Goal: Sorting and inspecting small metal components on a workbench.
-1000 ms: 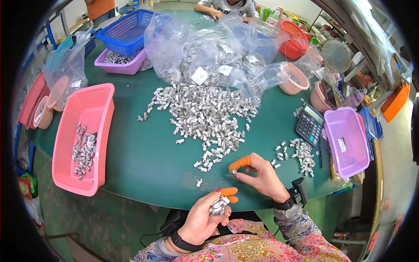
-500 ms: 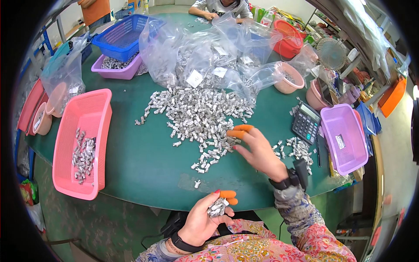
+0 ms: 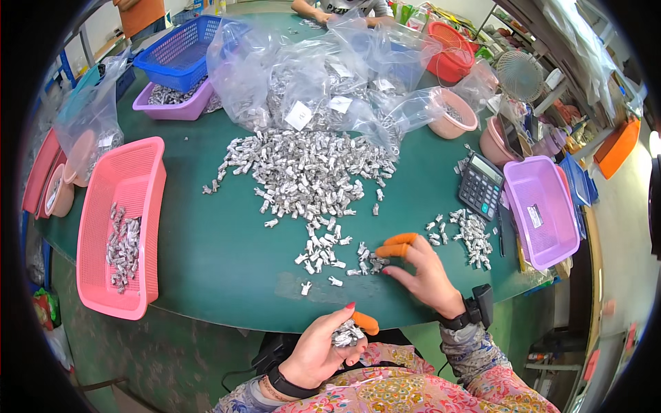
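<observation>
My left hand, palm up, is closed around several small silvery metal parts. My right hand is over the table to the right, its thumb and orange-covered fingertips apart. Beside those fingertips lies a small cluster of the same metal parts; whether the fingers touch them I cannot tell. Orange finger covers show on both hands. Beyond my hands spreads a large heap of metal parts, with loose pieces trailing toward me.
At left stands a pink basket holding some parts. To the right are a smaller pile, a calculator and a purple basket. Clear plastic bags of parts lie behind the heap. Across the table sits another person.
My right hand has come away from the heap, moving right and toward me. Several parts now lie apart from the heap near its fingertips. The left hand still holds its parts.
</observation>
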The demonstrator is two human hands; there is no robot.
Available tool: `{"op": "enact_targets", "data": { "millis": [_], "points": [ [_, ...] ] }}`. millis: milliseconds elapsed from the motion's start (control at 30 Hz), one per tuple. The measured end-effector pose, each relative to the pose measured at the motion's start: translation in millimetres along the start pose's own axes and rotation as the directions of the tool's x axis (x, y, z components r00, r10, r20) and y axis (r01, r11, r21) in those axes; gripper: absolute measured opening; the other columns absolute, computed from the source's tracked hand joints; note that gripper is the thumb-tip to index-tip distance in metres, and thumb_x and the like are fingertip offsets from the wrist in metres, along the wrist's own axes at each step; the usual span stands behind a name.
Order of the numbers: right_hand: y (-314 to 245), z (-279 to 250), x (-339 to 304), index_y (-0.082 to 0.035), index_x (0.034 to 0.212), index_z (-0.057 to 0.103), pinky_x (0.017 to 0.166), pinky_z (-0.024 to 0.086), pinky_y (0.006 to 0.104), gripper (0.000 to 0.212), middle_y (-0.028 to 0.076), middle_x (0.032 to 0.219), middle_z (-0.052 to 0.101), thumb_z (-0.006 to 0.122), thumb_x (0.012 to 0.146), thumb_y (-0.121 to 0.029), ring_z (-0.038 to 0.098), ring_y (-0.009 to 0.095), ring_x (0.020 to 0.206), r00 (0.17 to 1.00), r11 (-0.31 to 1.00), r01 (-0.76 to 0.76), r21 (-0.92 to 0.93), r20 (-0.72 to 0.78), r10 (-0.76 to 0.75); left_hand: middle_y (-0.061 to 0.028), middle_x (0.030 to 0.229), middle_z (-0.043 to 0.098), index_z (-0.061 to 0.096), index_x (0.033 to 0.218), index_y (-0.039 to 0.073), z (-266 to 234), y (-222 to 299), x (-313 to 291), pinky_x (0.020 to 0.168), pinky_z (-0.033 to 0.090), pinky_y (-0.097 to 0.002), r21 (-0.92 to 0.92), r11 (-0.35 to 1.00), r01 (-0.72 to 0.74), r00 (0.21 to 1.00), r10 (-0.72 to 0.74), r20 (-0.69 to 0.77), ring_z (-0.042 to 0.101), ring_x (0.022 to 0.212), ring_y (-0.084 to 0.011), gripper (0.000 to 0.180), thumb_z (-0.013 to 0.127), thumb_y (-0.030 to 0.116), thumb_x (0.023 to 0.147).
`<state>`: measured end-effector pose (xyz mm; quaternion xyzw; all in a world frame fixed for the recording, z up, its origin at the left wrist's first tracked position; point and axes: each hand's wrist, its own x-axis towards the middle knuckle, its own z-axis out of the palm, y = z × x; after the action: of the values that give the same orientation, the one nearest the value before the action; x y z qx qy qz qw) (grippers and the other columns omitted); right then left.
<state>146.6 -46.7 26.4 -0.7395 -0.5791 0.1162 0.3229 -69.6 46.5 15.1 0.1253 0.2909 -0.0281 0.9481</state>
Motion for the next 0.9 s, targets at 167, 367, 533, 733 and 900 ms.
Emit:
{"op": "enact_targets", "data": {
  "millis": [167,367,533,733,900],
  "points": [
    [11,-9,1,-0.009,0.097,0.069,0.075,0.046,0.0367,0.023,0.007,0.092,0.061,0.074,0.075,-0.008,0.055,0.027,0.087,0.998,0.994,0.006,-0.111,-0.057,-0.012,-0.0132,0.086,0.064,0.061,0.098,-0.001,1,-2,0,0.044,0.04,-0.0293,0.016,1.0,-0.022,1.0,0.023,-0.015,0.059,0.066,-0.0204,0.034,0.05,0.031,0.098],
    [9,9,-3,-0.008,0.095,0.069,0.066,0.046,0.0304,0.025,0.005,0.085,0.059,0.077,0.071,-0.007,0.054,0.021,0.076,0.995,0.988,-0.017,-0.152,-0.097,0.002,-0.0133,0.087,0.065,0.059,0.101,0.0,-2,-4,2,0.044,0.04,-0.0295,-0.001,0.999,-0.034,0.999,0.034,0.011,0.06,0.066,-0.0205,0.032,0.05,0.031,0.098],
    [9,5,-9,-0.005,0.099,0.067,0.064,0.046,0.0263,0.021,0.003,0.089,0.064,0.072,0.079,-0.003,0.054,0.012,0.072,0.973,0.973,-0.229,0.028,-0.034,0.23,-0.0134,0.088,0.065,0.058,0.101,0.0,2,-2,1,0.044,0.039,-0.0288,0.01,1.0,-0.023,0.999,0.024,-0.033,0.059,0.067,-0.0202,0.032,0.05,0.031,0.098],
    [-10,-9,-5,-0.002,0.114,0.062,0.077,0.048,0.0236,0.023,0.005,0.104,0.068,0.06,0.09,-0.003,0.06,0.007,0.091,0.911,0.545,-0.37,0.752,0.18,0.371,-0.0137,0.088,0.064,0.058,0.103,0.0,0,-2,1,0.044,0.039,-0.0289,0.019,1.0,-0.02,1.0,0.02,-0.01,0.058,0.066,-0.0207,0.031,0.049,0.03,0.098],
    [-4,-12,-7,0.0,0.12,0.06,0.082,0.048,0.023,0.028,0.008,0.11,0.067,0.058,0.092,-0.004,0.062,0.01,0.097,0.908,0.428,-0.389,0.816,0.261,0.329,-0.0121,0.077,0.063,0.06,0.101,-0.004,1,-2,1,0.047,0.045,-0.0294,0.008,0.998,-0.06,0.998,0.06,-0.01,0.057,0.055,-0.0185,0.037,0.046,0.031,0.1]
  ]
}}
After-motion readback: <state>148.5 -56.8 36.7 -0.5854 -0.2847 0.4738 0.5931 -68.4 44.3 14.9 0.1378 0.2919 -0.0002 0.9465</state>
